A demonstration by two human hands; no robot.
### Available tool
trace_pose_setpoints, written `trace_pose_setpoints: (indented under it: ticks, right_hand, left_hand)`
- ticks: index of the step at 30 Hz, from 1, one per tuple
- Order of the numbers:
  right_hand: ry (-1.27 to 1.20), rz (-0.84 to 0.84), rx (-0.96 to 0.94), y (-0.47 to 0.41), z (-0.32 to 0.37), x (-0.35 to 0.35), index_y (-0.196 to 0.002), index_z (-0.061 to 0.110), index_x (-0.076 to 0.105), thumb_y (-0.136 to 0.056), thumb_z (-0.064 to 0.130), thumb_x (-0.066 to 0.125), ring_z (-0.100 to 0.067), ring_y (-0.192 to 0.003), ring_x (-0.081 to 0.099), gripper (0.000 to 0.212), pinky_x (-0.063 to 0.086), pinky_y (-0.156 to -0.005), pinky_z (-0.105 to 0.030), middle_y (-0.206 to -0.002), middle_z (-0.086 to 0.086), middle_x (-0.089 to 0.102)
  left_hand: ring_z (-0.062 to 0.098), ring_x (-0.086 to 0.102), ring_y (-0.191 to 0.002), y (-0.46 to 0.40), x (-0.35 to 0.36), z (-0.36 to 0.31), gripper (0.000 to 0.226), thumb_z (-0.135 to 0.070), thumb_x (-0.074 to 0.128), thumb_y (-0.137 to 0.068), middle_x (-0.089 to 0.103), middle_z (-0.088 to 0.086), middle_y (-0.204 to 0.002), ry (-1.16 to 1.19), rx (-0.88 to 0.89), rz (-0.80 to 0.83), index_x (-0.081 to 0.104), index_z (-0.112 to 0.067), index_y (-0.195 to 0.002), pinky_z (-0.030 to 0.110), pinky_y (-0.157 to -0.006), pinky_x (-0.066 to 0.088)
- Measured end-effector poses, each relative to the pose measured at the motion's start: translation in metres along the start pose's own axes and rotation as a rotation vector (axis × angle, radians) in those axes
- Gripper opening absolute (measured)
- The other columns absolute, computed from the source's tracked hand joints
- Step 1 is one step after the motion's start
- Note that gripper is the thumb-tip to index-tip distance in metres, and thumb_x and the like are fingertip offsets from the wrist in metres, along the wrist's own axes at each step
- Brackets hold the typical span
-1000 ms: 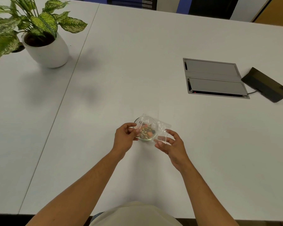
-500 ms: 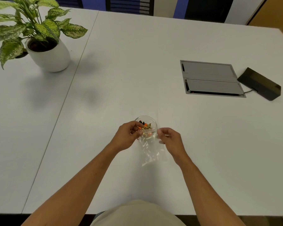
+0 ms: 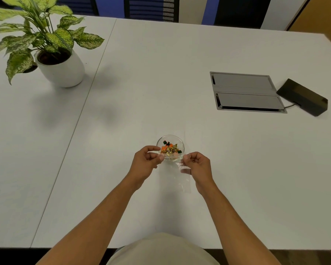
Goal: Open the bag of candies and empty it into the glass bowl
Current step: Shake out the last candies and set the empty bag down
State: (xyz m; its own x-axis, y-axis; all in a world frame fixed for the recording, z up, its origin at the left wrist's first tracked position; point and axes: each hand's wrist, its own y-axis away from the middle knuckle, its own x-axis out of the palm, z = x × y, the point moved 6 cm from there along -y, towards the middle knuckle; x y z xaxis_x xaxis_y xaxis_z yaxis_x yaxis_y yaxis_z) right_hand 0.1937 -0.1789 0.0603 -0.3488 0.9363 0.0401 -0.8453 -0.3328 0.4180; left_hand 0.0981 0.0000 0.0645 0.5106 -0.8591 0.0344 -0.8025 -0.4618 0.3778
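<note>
A small glass bowl point(image 3: 177, 139) stands on the white table and holds colourful wrapped candies point(image 3: 169, 148), orange, green and gold. Just in front of the bowl, my left hand point(image 3: 144, 164) and my right hand point(image 3: 198, 165) each pinch a top corner of a clear plastic bag point(image 3: 177, 175). The bag hangs flat and looks empty, its upper edge stretched between my fingers over the bowl's near rim.
A potted plant in a white pot point(image 3: 62, 70) stands at the far left. A grey cable hatch point(image 3: 246, 91) is set into the table at the right, with a black box point(image 3: 302, 97) beside it. A seam point(image 3: 80, 115) runs between two tabletops.
The bag was over the bowl with candies showing through it; it has come back toward me and hangs empty below my hands, with the candies lying in the bowl.
</note>
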Motion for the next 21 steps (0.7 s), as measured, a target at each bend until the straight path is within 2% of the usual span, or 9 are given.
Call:
trace_pose_setpoints:
  ticks: [4, 8, 13, 17, 21]
  right_hand:
    - [0.008, -0.006, -0.011, 0.004, -0.001, 0.0, -0.078, 0.007, 0.064, -0.089, 0.008, 0.067, -0.018, -0.066, 0.07, 0.011, 0.056, -0.054, -0.031, -0.072, -0.009, 0.071]
    - [-0.026, 0.014, 0.003, 0.008, -0.001, 0.0, -0.08, 0.005, 0.066, -0.089, 0.009, 0.067, -0.019, -0.068, 0.07, 0.01, 0.057, -0.054, -0.031, -0.073, -0.01, 0.071]
    - [-0.058, 0.063, 0.033, 0.013, -0.003, 0.006, -0.087, 0.003, 0.067, -0.091, 0.01, 0.065, -0.021, -0.071, 0.069, 0.008, 0.058, -0.055, -0.032, -0.08, -0.013, 0.07]
    - [-0.078, 0.086, 0.034, 0.019, -0.006, 0.012, -0.087, 0.005, 0.068, -0.091, 0.01, 0.065, -0.022, -0.072, 0.069, 0.007, 0.059, -0.056, -0.033, -0.08, -0.012, 0.071]
    - [-0.106, 0.124, 0.058, 0.021, -0.009, 0.015, -0.092, 0.004, 0.068, -0.092, 0.013, 0.063, -0.027, -0.078, 0.071, 0.009, 0.06, -0.063, -0.037, -0.083, -0.012, 0.072]
  left_hand:
    - [0.018, 0.063, -0.074, 0.001, -0.002, 0.004, 0.024, -0.012, 0.076, -0.08, 0.068, -0.005, -0.064, -0.001, -0.017, -0.034, 0.063, -0.022, -0.097, 0.032, -0.073, 0.052]
    - [0.016, 0.063, -0.07, 0.003, -0.002, 0.003, 0.024, -0.01, 0.075, -0.08, 0.066, -0.006, -0.061, 0.013, -0.017, -0.045, 0.061, -0.018, -0.098, 0.032, -0.074, 0.053]
    - [0.017, 0.069, -0.082, 0.009, 0.009, 0.001, 0.034, -0.01, 0.072, -0.079, 0.071, 0.001, -0.082, 0.17, -0.063, 0.063, 0.06, -0.021, -0.109, 0.031, -0.072, 0.056]
    - [0.023, 0.073, -0.088, 0.015, 0.017, 0.001, 0.047, -0.014, 0.08, -0.075, 0.075, 0.009, -0.097, 0.119, -0.028, 0.079, 0.058, -0.027, -0.115, 0.034, -0.078, 0.06]
    - [0.026, 0.074, -0.084, 0.018, 0.015, -0.001, 0.044, -0.013, 0.081, -0.075, 0.076, 0.011, -0.093, 0.111, 0.002, 0.025, 0.061, -0.032, -0.11, 0.026, -0.068, 0.059]
